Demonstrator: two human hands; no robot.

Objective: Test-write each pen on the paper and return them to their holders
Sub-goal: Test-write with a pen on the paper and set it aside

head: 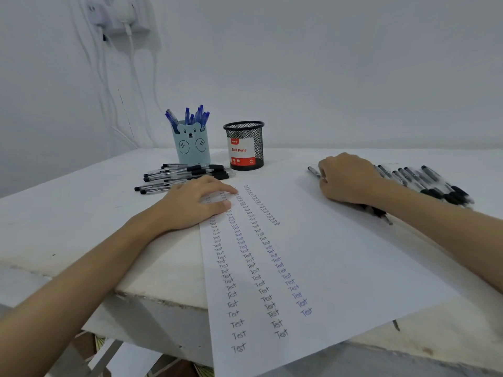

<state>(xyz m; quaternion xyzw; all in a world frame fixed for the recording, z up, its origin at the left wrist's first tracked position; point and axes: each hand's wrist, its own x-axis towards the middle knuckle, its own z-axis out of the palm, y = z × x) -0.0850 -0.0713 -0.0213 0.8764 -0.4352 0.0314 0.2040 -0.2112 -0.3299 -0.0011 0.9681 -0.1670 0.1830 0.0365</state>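
Head view: your left hand (202, 201) lies flat pinning the paper (340, 257) while your right hand (349, 178) curls around a pen (314, 171), which could roll away if fumbled.

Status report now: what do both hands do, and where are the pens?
Left hand flat on white paper sheet. Right hand curled round black pen. Black mesh holder empty; black pens loose beside blue bear holder.

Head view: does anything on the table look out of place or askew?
Yes. The paper lies skewed and overhangs the chipped table edge. The black mesh holder looks empty while black pens lie loose in piles beside the bear holder and past the right hand.
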